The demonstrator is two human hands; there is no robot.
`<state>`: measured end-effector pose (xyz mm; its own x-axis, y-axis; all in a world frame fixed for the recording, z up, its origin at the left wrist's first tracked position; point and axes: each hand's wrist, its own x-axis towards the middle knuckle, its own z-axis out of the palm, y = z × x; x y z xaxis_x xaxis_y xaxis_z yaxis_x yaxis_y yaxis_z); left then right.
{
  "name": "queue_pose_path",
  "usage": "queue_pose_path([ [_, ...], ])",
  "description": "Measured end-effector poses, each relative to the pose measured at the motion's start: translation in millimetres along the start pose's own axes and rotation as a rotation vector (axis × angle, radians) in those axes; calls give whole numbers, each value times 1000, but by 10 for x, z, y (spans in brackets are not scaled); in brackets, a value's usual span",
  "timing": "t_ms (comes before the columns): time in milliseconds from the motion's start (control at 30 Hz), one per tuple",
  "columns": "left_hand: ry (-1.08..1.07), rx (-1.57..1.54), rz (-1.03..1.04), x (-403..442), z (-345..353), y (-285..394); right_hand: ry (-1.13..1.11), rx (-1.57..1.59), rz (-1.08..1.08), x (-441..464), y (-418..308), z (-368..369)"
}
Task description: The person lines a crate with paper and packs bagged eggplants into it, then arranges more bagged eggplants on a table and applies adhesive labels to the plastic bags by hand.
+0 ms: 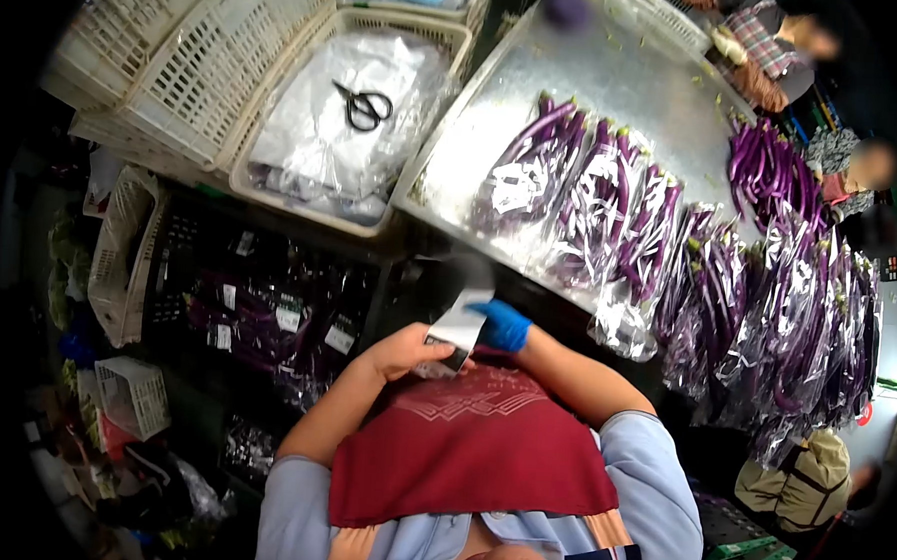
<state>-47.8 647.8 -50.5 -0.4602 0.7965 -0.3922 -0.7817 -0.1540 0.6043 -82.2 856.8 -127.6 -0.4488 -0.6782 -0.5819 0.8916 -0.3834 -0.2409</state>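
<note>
My left hand [412,352] is bare and closed on a white label strip [459,324], its thumb pressed over a dark printed part near the lower end. My right hand [505,326] wears a blue glove, and its fingertips pinch the strip's right edge near the top. Both hands are in front of my red apron [471,446]. To the left, a dark crate [174,258] holds bagged eggplants [257,317] with white labels on the bags. More eggplants in clear bags [597,201] lie in a row on the metal table beyond my right hand.
Black scissors [364,107] lie on clear plastic bags [310,139] in a white basket [241,176]. Larger white crates [202,79] stand behind it at the left. The metal table [475,141] carries a pile of loose eggplants [768,174]. Other people [764,44] are at its far side.
</note>
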Motion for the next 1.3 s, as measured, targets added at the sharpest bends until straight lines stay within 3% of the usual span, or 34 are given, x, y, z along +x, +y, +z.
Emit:
queue_pose_path([
  [67,23,-1,-70,9,34,11,10,293,-94,-132,-26,-83],
  [133,17,30,-73,24,18,-25,82,341,-221,-109,-41,-269],
  [267,51,33,-60,-4,7,-68,343,68,-234,25,131,-747],
  [300,75,42,-45,-15,-7,-89,365,-87,-193,173,273,-1126],
  [367,199,55,17,-21,-57,-160,517,-752,-37,-147,139,-726],
  [400,301,27,80,-9,-36,-152,659,-1404,47,-323,-6,-508],
  [433,333,44,103,-2,-50,-146,839,-1779,63,-413,5,-423],
  [533,383,84,178,47,-21,-127,609,-1280,-262,-750,-14,165],
  [567,351,119,195,67,8,-117,473,-1066,-202,-726,58,145],
  [600,322,115,186,93,48,-90,345,-687,-106,-896,24,583],
  [667,262,104,168,125,126,-49,240,-446,-352,-831,169,690],
  [800,165,188,167,83,146,-40,152,-198,-525,-822,-39,806],
  [867,101,162,118,37,133,2,212,-234,-578,-846,-107,789],
  [933,85,117,88,-4,176,55,249,-374,-480,-819,-166,634],
  [967,109,166,139,7,180,41,432,-616,-406,-795,-182,532],
  [1100,139,135,163,61,215,8,469,-883,-630,-923,-107,531],
  [1200,159,137,156,132,262,-41,852,-1647,-337,-1166,-308,808],
  [1233,163,90,96,136,291,-6,918,-1710,-683,-1190,-257,785],
  [1300,197,94,116,181,326,11,760,-1713,-1008,-1209,-187,813],
])
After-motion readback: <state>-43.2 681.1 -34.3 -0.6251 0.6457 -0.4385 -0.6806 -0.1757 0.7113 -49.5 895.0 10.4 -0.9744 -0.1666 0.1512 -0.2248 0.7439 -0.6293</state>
